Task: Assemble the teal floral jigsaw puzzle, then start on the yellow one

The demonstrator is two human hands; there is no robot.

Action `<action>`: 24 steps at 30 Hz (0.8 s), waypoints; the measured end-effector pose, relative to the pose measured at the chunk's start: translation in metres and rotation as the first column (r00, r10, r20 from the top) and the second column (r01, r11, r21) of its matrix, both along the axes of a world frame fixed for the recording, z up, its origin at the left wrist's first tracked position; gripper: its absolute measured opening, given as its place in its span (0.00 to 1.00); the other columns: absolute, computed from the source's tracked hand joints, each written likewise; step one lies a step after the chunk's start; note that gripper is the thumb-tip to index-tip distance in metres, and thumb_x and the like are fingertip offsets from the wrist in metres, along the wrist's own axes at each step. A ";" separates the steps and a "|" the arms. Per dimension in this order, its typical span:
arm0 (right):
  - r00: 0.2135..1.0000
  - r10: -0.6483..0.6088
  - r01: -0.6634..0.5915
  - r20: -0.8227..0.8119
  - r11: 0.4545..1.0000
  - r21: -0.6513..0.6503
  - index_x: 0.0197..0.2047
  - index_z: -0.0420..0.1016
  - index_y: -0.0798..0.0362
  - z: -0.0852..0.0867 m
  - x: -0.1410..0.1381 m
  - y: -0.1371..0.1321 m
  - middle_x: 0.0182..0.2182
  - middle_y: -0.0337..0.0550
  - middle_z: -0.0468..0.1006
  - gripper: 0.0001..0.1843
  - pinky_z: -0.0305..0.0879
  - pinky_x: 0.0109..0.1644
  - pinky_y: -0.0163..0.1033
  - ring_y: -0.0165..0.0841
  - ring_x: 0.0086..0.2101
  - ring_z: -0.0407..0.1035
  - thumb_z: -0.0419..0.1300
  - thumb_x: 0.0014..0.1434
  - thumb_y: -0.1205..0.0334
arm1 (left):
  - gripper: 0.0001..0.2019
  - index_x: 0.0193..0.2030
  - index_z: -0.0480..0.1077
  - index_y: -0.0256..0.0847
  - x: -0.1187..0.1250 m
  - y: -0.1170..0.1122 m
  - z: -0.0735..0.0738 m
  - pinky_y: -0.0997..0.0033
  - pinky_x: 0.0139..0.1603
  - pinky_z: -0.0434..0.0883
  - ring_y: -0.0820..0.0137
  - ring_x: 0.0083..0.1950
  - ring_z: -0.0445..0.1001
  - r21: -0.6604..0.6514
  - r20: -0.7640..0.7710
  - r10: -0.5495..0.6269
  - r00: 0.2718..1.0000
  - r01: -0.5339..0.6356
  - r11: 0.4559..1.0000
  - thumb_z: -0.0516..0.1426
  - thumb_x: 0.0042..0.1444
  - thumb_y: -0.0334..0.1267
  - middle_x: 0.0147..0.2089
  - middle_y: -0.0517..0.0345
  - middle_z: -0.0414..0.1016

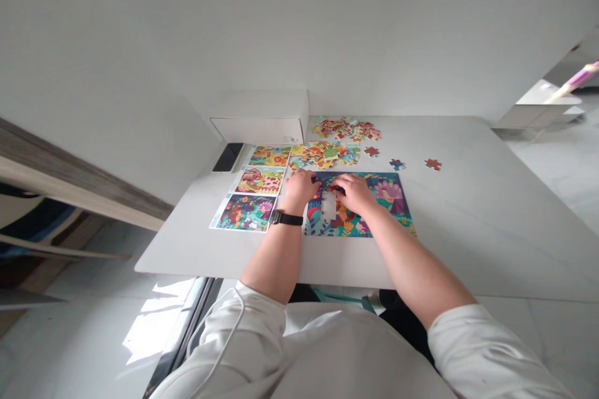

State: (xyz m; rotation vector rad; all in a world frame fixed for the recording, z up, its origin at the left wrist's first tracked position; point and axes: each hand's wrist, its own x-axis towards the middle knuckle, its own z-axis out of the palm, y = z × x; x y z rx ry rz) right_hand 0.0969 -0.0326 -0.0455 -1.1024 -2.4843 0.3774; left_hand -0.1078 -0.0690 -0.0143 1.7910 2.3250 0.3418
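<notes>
A jigsaw puzzle (pixel 388 215) with a dark, colourful animal scene lies flat on the table, mostly assembled. Left of its middle is a gap (pixel 329 207) where the pale tabletop shows. My left hand (pixel 302 187) rests at the puzzle's upper left corner, its fingers curled onto the edge. Just above the gap, my right hand (pixel 353 192) pinches a dark reddish puzzle piece (pixel 334 188), partly covered by the fingers. To the left lies a reference sheet (pixel 226 215) with three pictures; the lowest resembles the puzzle's scene.
Behind the puzzle are two piles of loose pieces, a nearer pile (pixel 327 154) and a farther pile (pixel 346 129). Separate pieces lie to the right, a blue piece (pixel 397 164) and a red piece (pixel 433 164) among them. A white box (pixel 257 129) and a phone (pixel 228 158) stand back left.
</notes>
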 end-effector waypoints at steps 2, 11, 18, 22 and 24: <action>1.000 -0.002 0.002 0.017 1.000 -0.002 0.56 0.86 0.47 0.001 0.000 -0.001 0.58 0.49 0.83 0.15 0.67 0.68 0.52 0.47 0.59 0.73 0.64 0.70 0.65 | 0.19 0.62 0.82 0.47 0.001 -0.001 0.001 0.54 0.67 0.71 0.50 0.67 0.76 0.002 -0.006 -0.002 1.000 0.002 1.000 0.66 0.66 0.47 0.66 0.43 0.79; 0.997 0.011 -0.013 0.074 1.000 0.020 0.57 0.88 0.48 0.003 0.002 -0.004 0.61 0.48 0.82 0.16 0.66 0.69 0.53 0.47 0.59 0.73 0.61 0.73 0.63 | 0.21 0.64 0.80 0.46 0.006 -0.005 0.007 0.53 0.65 0.72 0.49 0.66 0.76 -0.013 -0.017 -0.006 1.000 0.006 1.000 0.65 0.66 0.47 0.65 0.42 0.78; 0.993 0.050 -0.052 0.104 0.998 0.020 0.60 0.87 0.47 0.002 0.005 -0.004 0.60 0.48 0.84 0.17 0.66 0.69 0.52 0.46 0.58 0.74 0.61 0.74 0.60 | 0.21 0.64 0.80 0.48 0.009 -0.006 0.004 0.48 0.66 0.72 0.47 0.66 0.76 0.005 -0.041 -0.007 0.999 0.007 1.000 0.62 0.68 0.49 0.65 0.43 0.77; 0.987 0.048 -0.051 0.154 0.999 0.014 0.62 0.86 0.47 0.008 0.005 -0.008 0.63 0.48 0.82 0.19 0.65 0.70 0.53 0.48 0.60 0.72 0.60 0.74 0.59 | 0.22 0.64 0.80 0.48 0.012 -0.007 0.001 0.49 0.65 0.73 0.46 0.66 0.75 0.018 -0.060 -0.005 0.998 0.006 1.000 0.63 0.67 0.53 0.65 0.42 0.77; 0.980 0.050 -0.053 0.191 0.999 0.011 0.63 0.85 0.47 0.011 0.004 -0.012 0.65 0.48 0.81 0.20 0.65 0.70 0.54 0.48 0.61 0.71 0.60 0.74 0.59 | 0.23 0.64 0.79 0.47 0.013 -0.007 0.001 0.49 0.65 0.73 0.46 0.66 0.75 0.024 -0.073 0.000 0.997 0.002 1.000 0.63 0.67 0.53 0.65 0.42 0.77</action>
